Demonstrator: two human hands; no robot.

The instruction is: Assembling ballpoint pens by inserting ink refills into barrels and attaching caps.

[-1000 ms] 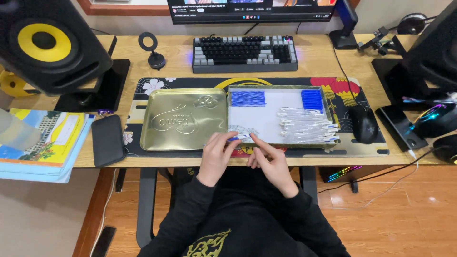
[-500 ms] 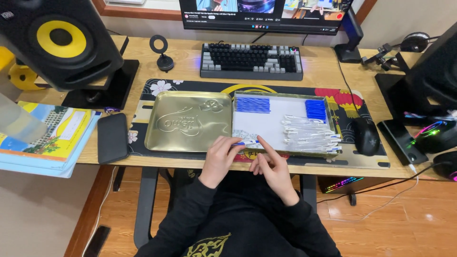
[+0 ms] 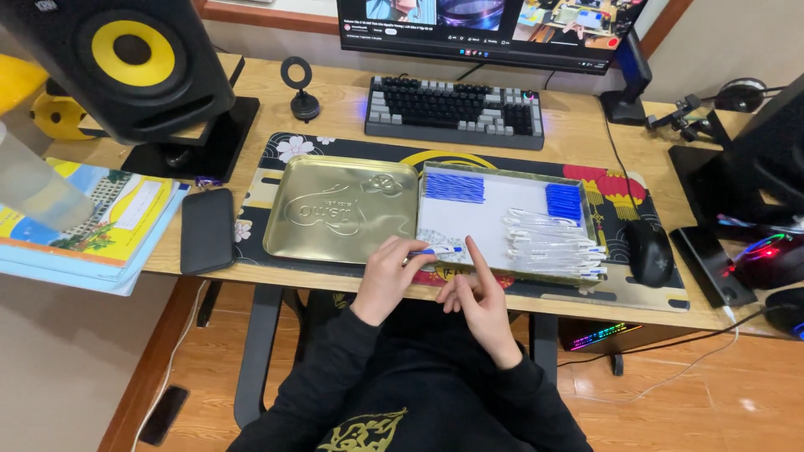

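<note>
Head view, from the left edge of my desk: a black speaker (image 3: 126,63) with a yellow cone, a bright booklet (image 3: 109,226), then a dark phone (image 3: 207,230) lying flat. Next comes the gold tin lid (image 3: 343,209), face up and touching the open tin tray (image 3: 502,222), which sits on the patterned desk mat (image 3: 276,167).

My left hand (image 3: 389,276) rests at the tray's near-left corner, fingers curled shut around 1 pen (image 3: 435,250) with a white barrel and blue tip. The pen lies almost level, its tip pointing right, just over the tray's front rim. My right hand (image 3: 477,293) sits just beside it, index finger (image 3: 476,255) raised and nearly at the pen's tip, the other fingers loosely bent and holding nothing.

To do this well, I judge I should keep the barrel pinched steady in my left and let the right index and thumb work only the tip end, low over the tray so nothing drops off the desk edge.

Further right inside the tray lie 2 patches of blue parts (image 3: 456,186) and a row of white pens (image 3: 548,243), well apart from my fingers. Beyond sit the black mouse (image 3: 649,251) and a keyboard (image 3: 452,109) behind.
</note>
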